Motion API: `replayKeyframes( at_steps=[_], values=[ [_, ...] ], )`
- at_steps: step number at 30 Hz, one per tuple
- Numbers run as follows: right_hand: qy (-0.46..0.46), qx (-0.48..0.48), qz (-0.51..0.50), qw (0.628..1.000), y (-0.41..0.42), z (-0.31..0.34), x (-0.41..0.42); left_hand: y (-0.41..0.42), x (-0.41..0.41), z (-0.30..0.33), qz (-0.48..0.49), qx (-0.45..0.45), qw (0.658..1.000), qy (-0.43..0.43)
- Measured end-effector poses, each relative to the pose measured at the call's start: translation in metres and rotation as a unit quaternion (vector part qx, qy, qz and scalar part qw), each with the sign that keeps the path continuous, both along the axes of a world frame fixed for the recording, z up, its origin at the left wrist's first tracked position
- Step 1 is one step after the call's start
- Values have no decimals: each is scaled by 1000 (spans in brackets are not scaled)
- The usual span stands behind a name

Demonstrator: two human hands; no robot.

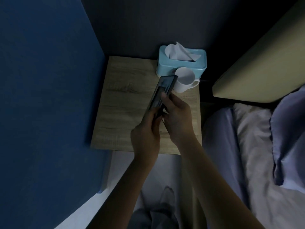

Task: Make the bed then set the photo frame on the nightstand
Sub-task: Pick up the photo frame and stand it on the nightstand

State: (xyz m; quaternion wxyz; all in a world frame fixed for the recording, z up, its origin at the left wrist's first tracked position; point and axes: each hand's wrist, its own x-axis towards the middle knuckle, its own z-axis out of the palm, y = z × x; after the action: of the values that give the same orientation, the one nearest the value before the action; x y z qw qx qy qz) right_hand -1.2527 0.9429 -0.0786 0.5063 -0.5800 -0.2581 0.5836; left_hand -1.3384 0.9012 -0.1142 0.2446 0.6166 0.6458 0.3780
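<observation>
A dark photo frame (47, 89) is held edge-on above the wooden nightstand (125, 103), tilted from lower left to upper right. My left hand (146, 138) grips its lower end from the left. My right hand (177, 118) holds the frame's right side, thumb over its face. The frame's upper end reaches close to a white mug (184, 81). The bed (257, 162) lies to the right with pale sheets and a blue-grey pillow (290, 134).
A light blue tissue box (181, 62) stands at the nightstand's back right, the white mug just in front of it. A blue wall panel (46, 96) borders the left side. The beige headboard (264, 63) rises at upper right. My legs stand on the pale floor (118, 169) below.
</observation>
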Motion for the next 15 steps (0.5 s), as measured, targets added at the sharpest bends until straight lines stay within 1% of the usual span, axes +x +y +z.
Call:
replayKeyframes(
  at_steps=[2,4,6,9,11,12,13,15],
  values=[
    [-16,1,-8,1000,-1,-4,6,-1,3,0,-19,1,999,27],
    [-25,-10,-22,999,0,-6,12,-1,1,-4,-50,-1,998,32],
    [-23,-16,-22,999,1,-8,21,1,-6,-8,-57,-11,998,-10],
    [-2,3,5,1000,1,-13,38,16,-21,-9,-4,-61,993,-103],
    [7,22,40,999,2,-15,49,32,-30,-5,36,-107,984,-138],
    [10,29,56,998,3,-16,54,41,-36,-5,50,-143,976,-155],
    [17,35,71,997,4,-17,59,51,-42,-7,57,-192,964,-176],
    [42,47,98,993,7,-17,66,69,-54,-13,49,-294,927,-226]
  ],
)
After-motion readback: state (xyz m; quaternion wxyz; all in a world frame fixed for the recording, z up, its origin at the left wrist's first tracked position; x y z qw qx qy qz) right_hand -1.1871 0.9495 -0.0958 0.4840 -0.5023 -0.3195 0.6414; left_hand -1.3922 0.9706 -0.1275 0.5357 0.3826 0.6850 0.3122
